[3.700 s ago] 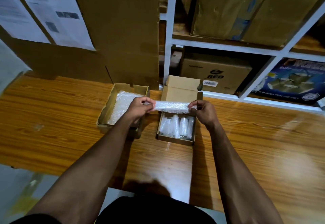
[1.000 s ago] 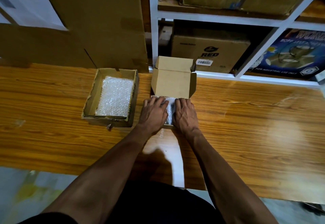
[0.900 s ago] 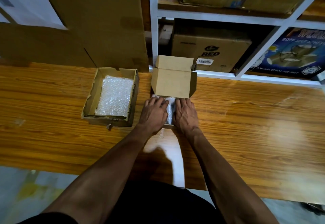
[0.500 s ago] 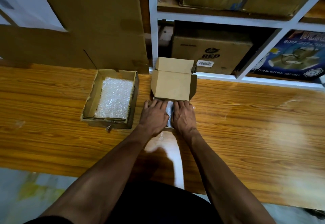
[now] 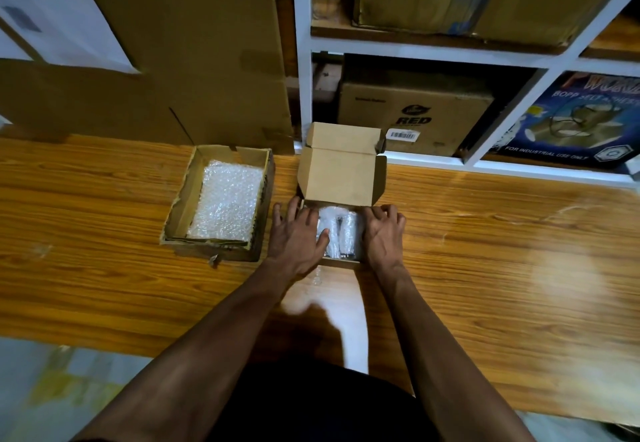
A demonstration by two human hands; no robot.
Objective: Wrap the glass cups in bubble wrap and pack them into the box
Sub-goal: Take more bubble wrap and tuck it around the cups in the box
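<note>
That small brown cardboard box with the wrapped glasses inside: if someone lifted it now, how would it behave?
The small brown cardboard box would likely feel heavy for its size, since bubble-wrapped glass cups fill it. Its lid stands open, so it may flop. The glass is probably fragile despite the padding, so lifting from underneath seems wiser.

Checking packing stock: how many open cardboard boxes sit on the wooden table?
2. The box between both hands, lid up, holding wrapped cups; the tray box to its left, holding bubble wrap.
</note>
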